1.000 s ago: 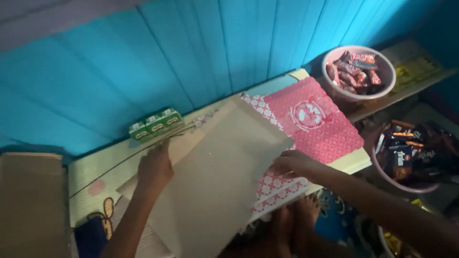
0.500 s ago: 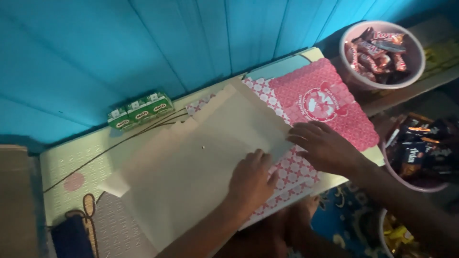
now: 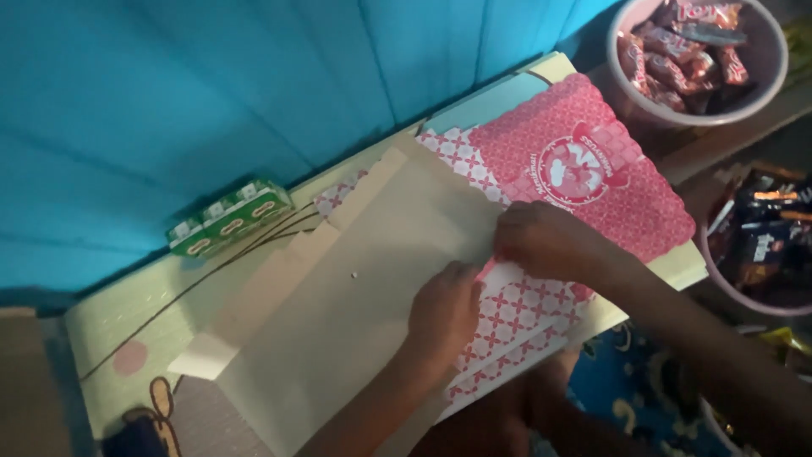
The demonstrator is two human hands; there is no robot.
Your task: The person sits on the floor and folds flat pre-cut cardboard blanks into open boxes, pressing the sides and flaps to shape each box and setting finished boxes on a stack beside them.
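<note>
Covering the cardboard sheet's (image 3: 355, 296) corner, both hands (image 3: 495, 275) seemingly pinch it; fingertips hidden.

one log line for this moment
left hand: flat on brown card | right hand: pinching card's right edge | under: pink patterned sheet | nearby: green cartons, snack bowl

The bowl of wrapped sweets (image 3: 765, 80) was cut off by the top edge; part of the patterned pink card (image 3: 516, 309) was hidden under the brown sheet (image 3: 355, 313) and both hands
</note>
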